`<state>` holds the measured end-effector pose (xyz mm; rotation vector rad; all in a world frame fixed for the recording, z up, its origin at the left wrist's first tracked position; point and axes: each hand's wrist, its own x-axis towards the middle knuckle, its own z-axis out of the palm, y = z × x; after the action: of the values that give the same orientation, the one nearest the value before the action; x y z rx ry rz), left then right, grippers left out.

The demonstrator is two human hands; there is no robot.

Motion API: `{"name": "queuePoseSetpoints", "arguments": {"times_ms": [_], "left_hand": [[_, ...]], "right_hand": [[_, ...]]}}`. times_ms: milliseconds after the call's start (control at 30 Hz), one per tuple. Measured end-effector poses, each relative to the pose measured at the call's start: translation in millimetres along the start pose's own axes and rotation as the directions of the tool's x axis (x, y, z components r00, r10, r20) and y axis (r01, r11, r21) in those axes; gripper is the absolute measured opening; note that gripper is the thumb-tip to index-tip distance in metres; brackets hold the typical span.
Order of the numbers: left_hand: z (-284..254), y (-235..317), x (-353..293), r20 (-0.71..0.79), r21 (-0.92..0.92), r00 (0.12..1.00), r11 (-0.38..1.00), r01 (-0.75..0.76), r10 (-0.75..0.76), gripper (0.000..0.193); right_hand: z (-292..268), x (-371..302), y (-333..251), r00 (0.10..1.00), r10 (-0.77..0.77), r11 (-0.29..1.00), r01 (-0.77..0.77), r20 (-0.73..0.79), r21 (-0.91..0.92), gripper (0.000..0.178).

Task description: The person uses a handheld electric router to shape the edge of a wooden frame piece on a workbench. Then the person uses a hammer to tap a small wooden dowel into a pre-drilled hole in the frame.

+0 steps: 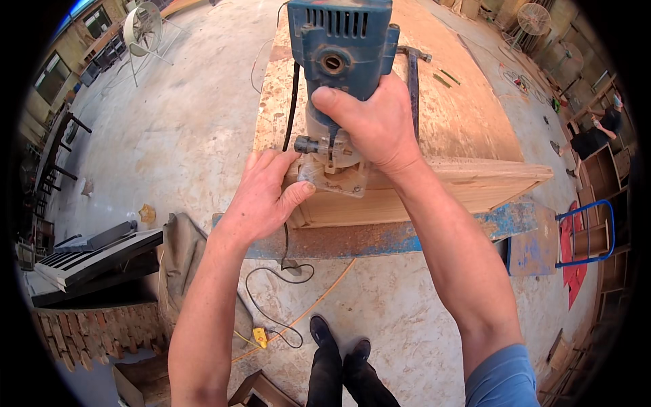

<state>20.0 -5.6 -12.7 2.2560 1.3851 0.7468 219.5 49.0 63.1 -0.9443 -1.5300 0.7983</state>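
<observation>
A trim router (346,41) with a dark blue motor housing stands upright on the top edge of a wooden panel (434,203). My right hand (380,125) is wrapped round its lower body, thumb across the front. The router's clear plastic base (346,180) rests at the panel's left end, and the bit is hard to make out. Beside that base, my left hand (268,193) grips the panel's end, with the fingers on the far side and the thumb on the near side. A black power cord (293,108) runs down left of the router.
A hammer (413,88) lies on the worn wooden worktop (461,115) behind the panel. Below hangs a looping cord with a yellow connector (260,337) on the floor. A blue-framed cart (586,234) stands right; a person (600,132) is farther off. Stacked boards (102,254) lie left.
</observation>
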Motion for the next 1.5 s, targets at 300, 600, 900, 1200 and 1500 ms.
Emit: {"name": "queuePoseSetpoints", "arguments": {"times_ms": [300, 600, 900, 1200, 1500], "left_hand": [[-2.9, 1.8, -1.5, 0.022, -0.039, 1.000, 0.999, 0.014, -0.013, 0.069], [-4.0, -0.4, -2.8, 0.030, -0.074, 1.000, 0.997, -0.002, 0.005, 0.070], [-7.2, -3.7, -1.9, 0.072, -0.093, 0.997, 0.996, -0.011, 0.017, 0.071], [-9.7, -2.4, -1.9, 0.094, -0.117, 0.996, 0.993, 0.003, 0.008, 0.069], [-14.0, -1.5, -3.0, 0.123, -0.120, 0.992, 0.993, 0.009, 0.005, 0.062]], "right_hand": [[6.2, 0.4, 1.9, 1.000, -0.005, 1.000, 0.005, 0.011, 0.027, 0.049], [10.1, 0.6, -1.6, 1.000, 0.015, 1.000, -0.015, 0.005, 0.006, 0.049], [16.8, 2.0, 0.9, 0.999, -0.042, 0.999, 0.041, 0.009, 0.029, 0.049], [20.8, 3.1, 1.1, 0.999, -0.045, 0.999, 0.045, 0.005, 0.009, 0.052], [27.2, 4.1, -0.9, 0.998, -0.061, 0.996, 0.060, 0.030, 0.060, 0.053]]}}
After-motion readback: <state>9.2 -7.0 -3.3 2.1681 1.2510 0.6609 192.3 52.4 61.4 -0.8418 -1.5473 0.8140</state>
